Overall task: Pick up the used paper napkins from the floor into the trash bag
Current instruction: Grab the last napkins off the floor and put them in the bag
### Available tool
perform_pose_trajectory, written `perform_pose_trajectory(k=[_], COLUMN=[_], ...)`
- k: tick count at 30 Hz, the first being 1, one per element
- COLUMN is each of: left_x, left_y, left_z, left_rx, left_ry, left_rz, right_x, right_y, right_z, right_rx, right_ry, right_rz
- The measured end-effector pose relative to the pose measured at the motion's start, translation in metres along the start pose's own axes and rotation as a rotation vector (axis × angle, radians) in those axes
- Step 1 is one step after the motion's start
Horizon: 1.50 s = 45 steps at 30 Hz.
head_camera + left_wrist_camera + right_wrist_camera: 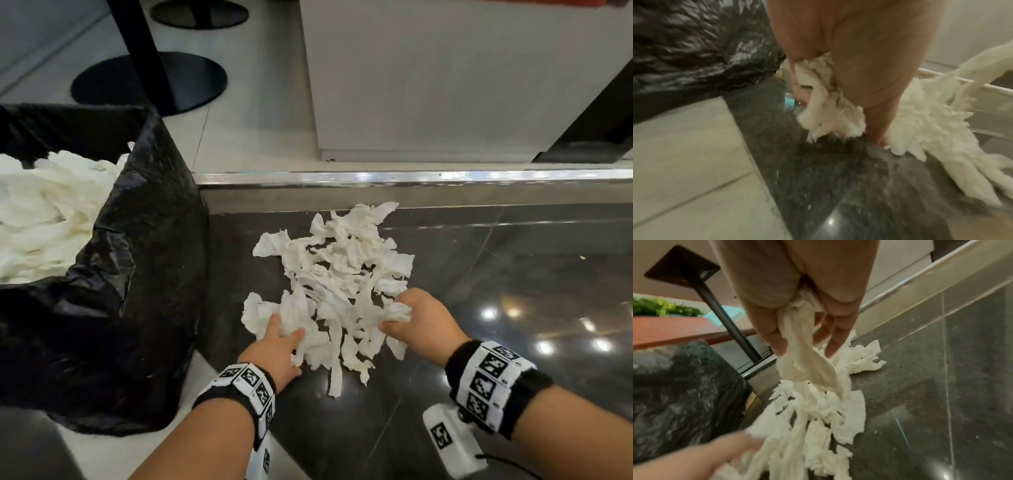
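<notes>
A heap of crumpled white paper napkins [339, 274] lies on the dark polished floor [479, 274]. My left hand [284, 337] grips a bunch of napkins [824, 100] at the heap's near left edge. My right hand [407, 317] holds a wad of napkins [803, 353] at the heap's right side, fingers curled round it. The black trash bag [137, 274] stands open at the left, close beside the heap, with many white napkins [44, 212] inside it.
A shiny metal strip [411, 178] and a low step run behind the heap. Beyond it stands a white counter wall [445, 85]. Black round table bases [150, 82] and a black pole sit at the back left. Pale tiles [684, 162] lie under the bag.
</notes>
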<state>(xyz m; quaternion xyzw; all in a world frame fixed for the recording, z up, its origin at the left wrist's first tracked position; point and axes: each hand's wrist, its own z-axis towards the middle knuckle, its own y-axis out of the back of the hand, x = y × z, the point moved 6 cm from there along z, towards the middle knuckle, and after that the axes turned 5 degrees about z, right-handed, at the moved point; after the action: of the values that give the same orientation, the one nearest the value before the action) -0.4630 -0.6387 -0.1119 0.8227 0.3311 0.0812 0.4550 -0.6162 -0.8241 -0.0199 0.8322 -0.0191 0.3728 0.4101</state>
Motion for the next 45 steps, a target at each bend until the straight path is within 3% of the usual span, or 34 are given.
perform_pose_trajectory(k=[2,6,10,16,18,21,25,29,33,36,40,45], left_x=[0.002,0.007,0.028,0.054,0.057,0.056,0.054,0.06,0.078,0.087,0.087,0.081], left_y=[-0.008,0.0,0.02,0.033,0.034,0.032,0.028,0.027,0.03,0.027,0.021,0.018], left_z=[0.001,-0.005,-0.016,-0.029,-0.037,-0.047,-0.06,-0.071,-0.078,-0.074,-0.065,-0.065], left_rx=[0.025,-0.058,-0.189,-0.205,-0.221,-0.235,-0.23,-0.22,-0.187,-0.143,-0.101,-0.114], left_ry=[0.005,-0.005,0.045,0.054,0.031,0.012,0.005,0.01,0.069,0.104,0.112,0.103], left_rz=[0.047,0.038,-0.163,-0.153,-0.216,-0.242,-0.223,-0.228,-0.308,-0.236,-0.066,-0.107], right_x=[0.003,0.021,0.043,0.06,0.06,0.05,0.016,0.011,0.025,0.042,0.05,0.041], right_y=[0.0,0.004,0.006,-0.022,-0.039,-0.082,-0.13,-0.133,-0.109,-0.091,-0.082,-0.081], right_z=[-0.003,-0.008,-0.003,0.016,0.017,0.015,0.004,0.003,0.011,0.012,0.01,0.008], right_rx=[0.007,-0.002,-0.078,-0.027,0.035,0.246,0.455,0.384,0.239,0.154,0.129,0.14], right_ry=[0.001,0.011,0.094,0.111,0.147,0.243,0.229,0.292,0.197,0.191,0.173,0.195], right_rz=[0.064,0.249,0.171,0.001,-0.062,-0.258,-0.623,-0.701,-0.435,-0.32,-0.233,-0.258])
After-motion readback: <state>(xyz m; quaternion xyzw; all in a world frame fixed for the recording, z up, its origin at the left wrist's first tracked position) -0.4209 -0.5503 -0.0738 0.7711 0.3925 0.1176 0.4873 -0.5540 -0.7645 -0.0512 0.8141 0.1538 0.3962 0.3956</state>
